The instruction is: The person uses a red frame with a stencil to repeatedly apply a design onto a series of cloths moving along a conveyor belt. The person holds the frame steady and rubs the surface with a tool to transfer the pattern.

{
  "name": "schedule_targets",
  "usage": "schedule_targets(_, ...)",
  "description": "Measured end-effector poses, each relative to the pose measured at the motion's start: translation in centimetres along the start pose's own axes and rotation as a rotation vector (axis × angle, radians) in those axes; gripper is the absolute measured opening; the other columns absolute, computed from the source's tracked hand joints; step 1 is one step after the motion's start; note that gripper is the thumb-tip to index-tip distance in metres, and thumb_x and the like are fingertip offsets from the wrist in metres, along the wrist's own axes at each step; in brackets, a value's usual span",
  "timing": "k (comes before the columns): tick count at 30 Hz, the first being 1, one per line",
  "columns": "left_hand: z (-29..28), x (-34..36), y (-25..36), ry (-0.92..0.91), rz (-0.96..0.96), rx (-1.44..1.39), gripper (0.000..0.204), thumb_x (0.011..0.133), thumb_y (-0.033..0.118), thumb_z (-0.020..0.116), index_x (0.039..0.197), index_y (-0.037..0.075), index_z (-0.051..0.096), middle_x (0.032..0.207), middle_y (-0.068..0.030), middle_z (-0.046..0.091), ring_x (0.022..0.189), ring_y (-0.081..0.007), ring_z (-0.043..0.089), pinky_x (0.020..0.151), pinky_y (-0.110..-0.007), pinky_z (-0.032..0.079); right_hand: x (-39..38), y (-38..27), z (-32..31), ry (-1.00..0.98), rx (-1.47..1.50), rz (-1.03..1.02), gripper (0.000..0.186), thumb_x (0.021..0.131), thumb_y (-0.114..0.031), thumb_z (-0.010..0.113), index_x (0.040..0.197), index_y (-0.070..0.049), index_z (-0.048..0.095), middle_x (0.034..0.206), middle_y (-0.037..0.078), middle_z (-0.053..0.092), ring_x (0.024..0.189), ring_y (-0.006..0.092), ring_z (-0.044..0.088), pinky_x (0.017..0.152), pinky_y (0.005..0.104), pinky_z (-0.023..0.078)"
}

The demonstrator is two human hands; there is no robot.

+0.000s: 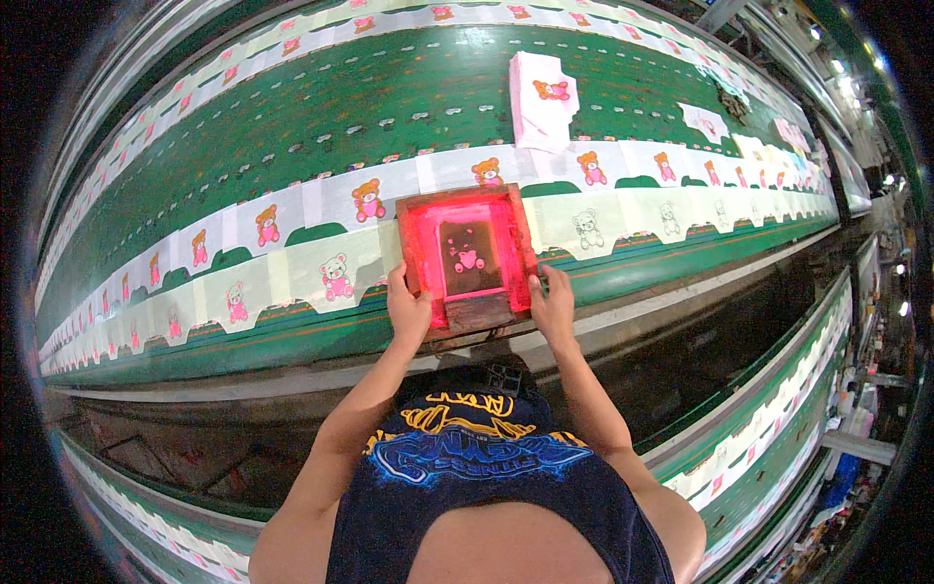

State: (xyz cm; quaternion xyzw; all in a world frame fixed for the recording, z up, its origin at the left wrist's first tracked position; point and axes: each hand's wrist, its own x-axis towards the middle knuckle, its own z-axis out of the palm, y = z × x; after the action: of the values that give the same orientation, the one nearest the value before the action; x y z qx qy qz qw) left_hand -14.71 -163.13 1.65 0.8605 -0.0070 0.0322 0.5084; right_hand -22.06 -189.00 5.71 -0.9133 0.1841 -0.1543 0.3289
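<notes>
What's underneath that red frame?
Pale cloth on the green table shows to the left and right of the red frame. The frame hides whatever is directly beneath it, so I can't tell if there's a picture there.

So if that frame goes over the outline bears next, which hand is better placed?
Probably the right hand: it holds the frame by its right side, nearest the outline bears. The left hand holds the other side, nearer the pink bears.
</notes>
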Motion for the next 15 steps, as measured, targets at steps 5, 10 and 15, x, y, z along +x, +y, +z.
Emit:
schedule_targets(5,0.7,-0.1,1.3,0.035,0.018,0.012,0.066,0.073,-0.008,0.069,0.136,-0.002,0.048,0.134,-0.0221,0.055,0.125,-0.0375,0.055,0.107,-0.042,0.043,0.4,2.6,0.1,-0.081,0.168,0.093,0.043,0.092,-0.027,0.068,0.117,0.007,0.063,0.103,0.021,0.061,0.096,0.038,0.061,0.087,0.0445,0.05)
schedule_targets(10,6.6,-0.5,4.2,0.093,0.111,-0.093,0.068,0.074,-0.01,0.068,0.138,-0.002,0.047,0.136,-0.0214,0.055,0.128,-0.0352,0.054,0.109,-0.041,0.042,2.8,6.4,-4.5,-0.047,0.216,0.09,0.042,0.091,-0.024,0.069,0.119,0.007,0.063,0.103,0.021,0.061,0.097,0.0371,0.06,0.087,0.0445,0.049)
schedule_targets(15,15.1,-2.8,9.4,0.074,0.021,-0.273,0.068,0.076,-0.01,0.065,0.14,-0.004,0.044,0.137,-0.024,0.053,0.131,-0.0351,0.051,0.113,-0.04,0.039,5.7,12.6,-11.1,-0.063,0.194,0.119,0.042,0.09,-0.023,0.068,0.118,0.007,0.063,0.106,0.021,0.059,0.096,0.0356,0.06,0.088,0.043,0.049)
